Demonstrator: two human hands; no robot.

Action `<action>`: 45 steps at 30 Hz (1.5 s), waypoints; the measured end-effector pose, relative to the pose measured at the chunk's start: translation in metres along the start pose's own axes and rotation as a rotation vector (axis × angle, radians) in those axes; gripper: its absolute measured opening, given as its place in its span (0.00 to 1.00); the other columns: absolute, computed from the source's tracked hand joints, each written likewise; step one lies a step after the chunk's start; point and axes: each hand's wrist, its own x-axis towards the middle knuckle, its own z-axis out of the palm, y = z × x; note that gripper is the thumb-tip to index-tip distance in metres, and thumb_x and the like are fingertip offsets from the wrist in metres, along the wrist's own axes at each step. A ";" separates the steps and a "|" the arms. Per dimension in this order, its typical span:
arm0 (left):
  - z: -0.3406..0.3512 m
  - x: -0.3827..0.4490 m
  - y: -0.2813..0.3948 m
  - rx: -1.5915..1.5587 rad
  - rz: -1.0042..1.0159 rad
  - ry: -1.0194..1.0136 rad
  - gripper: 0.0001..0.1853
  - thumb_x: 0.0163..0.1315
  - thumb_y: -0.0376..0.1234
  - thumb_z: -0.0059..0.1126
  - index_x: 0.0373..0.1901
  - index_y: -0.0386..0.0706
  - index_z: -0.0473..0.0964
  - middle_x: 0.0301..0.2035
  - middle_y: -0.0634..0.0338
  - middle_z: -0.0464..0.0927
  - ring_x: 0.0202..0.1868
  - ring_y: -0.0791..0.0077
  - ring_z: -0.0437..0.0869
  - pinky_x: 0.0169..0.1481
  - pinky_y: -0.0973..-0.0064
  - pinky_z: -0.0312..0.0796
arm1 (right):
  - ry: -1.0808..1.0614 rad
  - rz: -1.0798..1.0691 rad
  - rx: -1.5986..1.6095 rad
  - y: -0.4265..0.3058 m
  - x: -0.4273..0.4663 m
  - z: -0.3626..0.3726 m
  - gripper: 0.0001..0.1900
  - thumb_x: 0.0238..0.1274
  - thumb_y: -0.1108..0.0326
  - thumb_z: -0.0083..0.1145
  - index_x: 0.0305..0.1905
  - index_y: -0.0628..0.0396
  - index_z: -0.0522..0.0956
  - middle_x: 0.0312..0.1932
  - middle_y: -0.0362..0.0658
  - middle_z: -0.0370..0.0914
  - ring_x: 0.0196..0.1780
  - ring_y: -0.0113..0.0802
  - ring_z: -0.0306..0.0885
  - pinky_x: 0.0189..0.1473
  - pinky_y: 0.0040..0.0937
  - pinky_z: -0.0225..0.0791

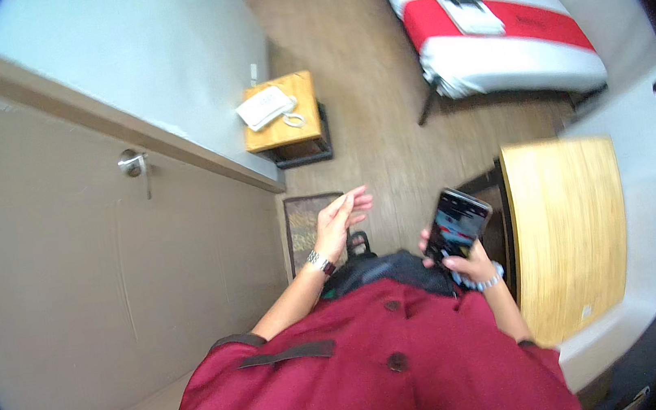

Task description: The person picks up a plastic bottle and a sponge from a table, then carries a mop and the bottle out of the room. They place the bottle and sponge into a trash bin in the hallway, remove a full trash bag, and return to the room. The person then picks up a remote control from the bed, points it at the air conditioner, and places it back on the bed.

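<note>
My right hand (469,262) is wrapped around a smartphone (457,223), thumb over the lower part of its lit screen. The phone is tilted, and what it displays is too small to make out. A light-coloured bracelet (487,279) circles that wrist. My left hand (341,215) holds nothing and hovers above the floor, fingers loosely extended and slightly apart. On the left wrist sits a metal-band watch (321,263). Below that hand lies a patterned doormat (306,229), partly covered by the hand and forearm.
A closed door (57,250) with a lever handle (132,163) stands at left. Ahead, a telephone (264,108) rests on a wooden nightstand (303,94). A bed (507,60) with a red runner (551,18) carries folded white linen (476,18). A wooden desk (568,237) flanks my right side.
</note>
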 end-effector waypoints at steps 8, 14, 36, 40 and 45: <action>-0.153 0.007 -0.058 -0.057 -0.080 0.593 0.12 0.72 0.37 0.49 0.47 0.40 0.79 0.36 0.63 0.83 0.35 0.80 0.82 0.40 0.82 0.73 | 0.206 0.212 0.364 -0.002 0.059 -0.013 0.49 0.58 0.23 0.36 0.56 0.68 0.71 0.46 0.57 0.79 0.48 0.53 0.80 0.56 0.56 0.72; -0.177 0.028 -0.177 0.614 -0.575 0.360 0.19 0.69 0.46 0.49 0.42 0.39 0.79 0.31 0.57 0.82 0.31 0.66 0.82 0.39 0.65 0.72 | 0.199 0.365 0.433 -0.036 0.187 -0.090 0.41 0.59 0.36 0.36 0.55 0.69 0.71 0.47 0.61 0.78 0.45 0.59 0.80 0.49 0.57 0.74; -0.239 0.703 0.019 1.059 -0.735 -0.217 0.28 0.52 0.52 0.65 0.53 0.49 0.77 0.42 0.54 0.85 0.49 0.59 0.84 0.56 0.63 0.74 | 0.697 0.424 -0.444 -0.188 0.593 -0.458 0.35 0.43 0.78 0.62 0.61 0.59 0.65 0.33 0.42 0.71 0.33 0.34 0.75 0.34 0.32 0.72; -0.204 0.792 0.019 1.185 -0.460 -0.165 0.27 0.55 0.48 0.61 0.60 0.60 0.74 0.47 0.51 0.82 0.52 0.53 0.83 0.57 0.59 0.73 | 0.271 0.554 -1.049 -0.202 0.694 -0.540 0.33 0.39 0.57 0.72 0.50 0.66 0.73 0.41 0.55 0.78 0.45 0.45 0.79 0.47 0.39 0.72; -0.208 0.924 0.098 0.735 -0.789 0.022 0.32 0.58 0.37 0.60 0.68 0.62 0.66 0.50 0.50 0.82 0.50 0.55 0.84 0.56 0.62 0.74 | 0.040 0.728 -1.275 -0.168 0.822 -0.617 0.36 0.48 0.46 0.66 0.55 0.64 0.72 0.54 0.65 0.73 0.59 0.60 0.72 0.58 0.48 0.68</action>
